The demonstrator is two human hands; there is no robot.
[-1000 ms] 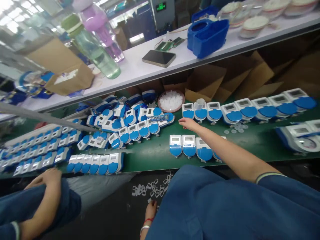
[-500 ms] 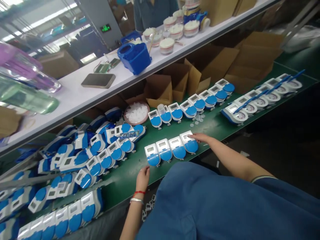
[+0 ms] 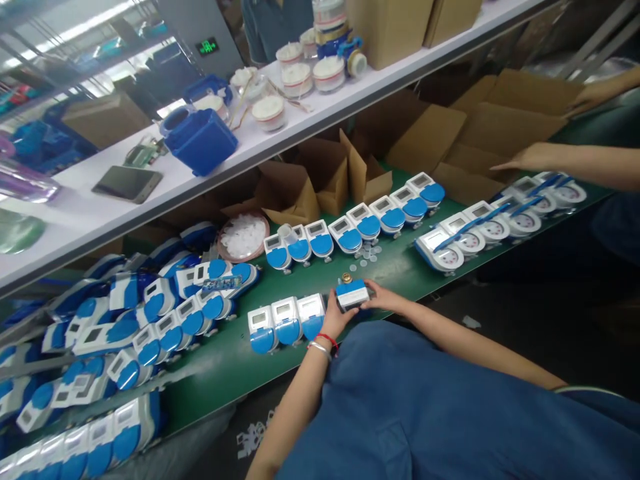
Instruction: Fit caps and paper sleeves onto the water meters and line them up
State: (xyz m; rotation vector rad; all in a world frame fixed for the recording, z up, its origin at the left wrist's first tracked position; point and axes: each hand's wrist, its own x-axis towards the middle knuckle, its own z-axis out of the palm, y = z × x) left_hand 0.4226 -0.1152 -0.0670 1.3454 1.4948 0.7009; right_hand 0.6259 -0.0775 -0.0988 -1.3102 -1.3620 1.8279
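Note:
Between my two hands is a white and blue water meter (image 3: pixel 353 295), turned so that a brass threaded end (image 3: pixel 347 277) points away from me. My left hand (image 3: pixel 336 317) grips its left side and my right hand (image 3: pixel 375 295) its right side; the fingers are partly hidden. Just left of my left hand stand three more meters (image 3: pixel 285 320) in a row, their blue lids shut and small displays facing up. Behind the held meter, several small clear discs (image 3: pixel 367 255) lie on the green bench (image 3: pixel 400 280).
A row of meters (image 3: pixel 367 222) stands behind, with many more piled at left (image 3: pixel 170 333). Meters with blue straps (image 3: pixel 493 230) are at right. A co-worker's hand (image 3: pixel 530 158) reaches over open cardboard boxes (image 3: pixel 515 127). A bowl of white parts (image 3: pixel 243 237) sits under the shelf (image 3: pixel 220 167).
My right hand has taken the rightmost meter out of the front row and turned it. My left hand has moved right onto it. A co-worker's hands have appeared at right; the view has shifted.

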